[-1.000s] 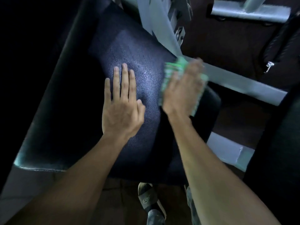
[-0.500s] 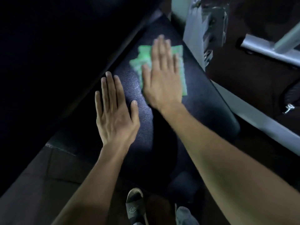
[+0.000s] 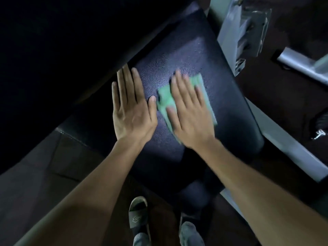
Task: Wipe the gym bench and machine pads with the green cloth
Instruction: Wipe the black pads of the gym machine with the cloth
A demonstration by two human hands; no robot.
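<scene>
A black textured seat pad [image 3: 184, 55] fills the middle of the head view. The green cloth [image 3: 164, 99] lies flat on the pad, and my right hand [image 3: 190, 110] presses down on it with fingers spread, covering most of it. My left hand [image 3: 132, 105] rests flat on the pad just left of the cloth, fingers together and holding nothing. A dark back pad [image 3: 71, 41] rises at the upper left, mostly in shadow.
The grey metal machine frame [image 3: 237, 32] stands at the upper right, and a grey beam [image 3: 292, 150] runs along the pad's right side. A metal clip [image 3: 319, 134] lies on the dark floor at right. My feet in sandals [image 3: 137, 215] are below the pad.
My right hand has slid the cloth back toward me along the pad, from its far end to beside my left hand. The left hand has stayed flat on the pad.
</scene>
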